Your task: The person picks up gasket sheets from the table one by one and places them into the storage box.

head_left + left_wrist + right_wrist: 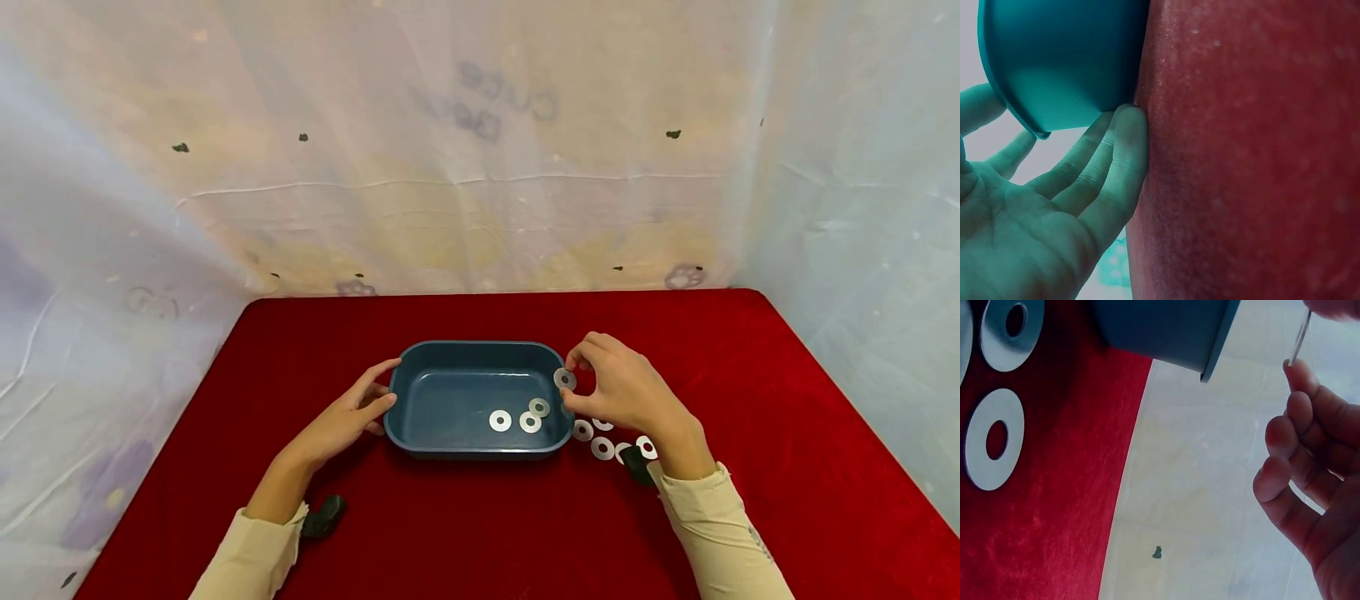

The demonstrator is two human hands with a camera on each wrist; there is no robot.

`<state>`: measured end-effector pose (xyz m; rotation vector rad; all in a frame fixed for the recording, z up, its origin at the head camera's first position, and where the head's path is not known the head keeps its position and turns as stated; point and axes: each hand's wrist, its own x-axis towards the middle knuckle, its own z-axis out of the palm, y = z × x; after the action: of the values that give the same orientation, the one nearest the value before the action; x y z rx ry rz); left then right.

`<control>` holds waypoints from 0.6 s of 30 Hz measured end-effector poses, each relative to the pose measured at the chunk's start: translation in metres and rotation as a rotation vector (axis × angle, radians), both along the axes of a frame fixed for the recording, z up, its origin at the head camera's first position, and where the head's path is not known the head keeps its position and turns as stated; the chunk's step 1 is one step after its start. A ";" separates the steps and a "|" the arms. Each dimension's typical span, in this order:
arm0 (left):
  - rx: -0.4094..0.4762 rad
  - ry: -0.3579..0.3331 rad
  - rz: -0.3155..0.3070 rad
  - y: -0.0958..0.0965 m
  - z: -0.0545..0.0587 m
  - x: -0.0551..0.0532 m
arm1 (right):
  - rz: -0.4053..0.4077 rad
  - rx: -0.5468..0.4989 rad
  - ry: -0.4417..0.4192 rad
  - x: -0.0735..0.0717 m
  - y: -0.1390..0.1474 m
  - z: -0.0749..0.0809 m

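A dark blue rectangular tray (450, 404) with rounded corners stands on the red cloth. My left hand (348, 418) is at its left end, thumb and forefinger at the rim; in the left wrist view, fairly straight fingers (1124, 150) touch the outer wall below. Between thumb and forefinger, my right hand (626, 387) pinches a flat metal washer (565, 379) at the tray's right rim. That washer appears edge-on in the right wrist view, clear of the tray wall. Inside the tray lie three washers, one apart (500, 421) and two close together (530, 422).
Several loose washers (602, 448) lie on the cloth right of the tray, some partly hidden by the right hand and wrist. The red-covered table (480, 525) ends at a pale printed curtain (480, 225) behind and at both sides.
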<state>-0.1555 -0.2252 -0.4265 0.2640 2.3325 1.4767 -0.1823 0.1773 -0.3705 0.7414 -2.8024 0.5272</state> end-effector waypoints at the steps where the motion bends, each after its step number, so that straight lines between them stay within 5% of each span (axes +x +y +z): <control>1: -0.001 -0.001 0.000 0.000 0.000 0.000 | 0.003 0.001 0.004 0.000 -0.001 0.000; 18: -0.001 -0.003 -0.006 -0.001 0.001 -0.001 | 0.053 0.044 -0.007 0.004 -0.012 0.000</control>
<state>-0.1562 -0.2259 -0.4255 0.2685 2.3282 1.4727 -0.1786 0.1648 -0.3706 0.8267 -2.8159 0.4787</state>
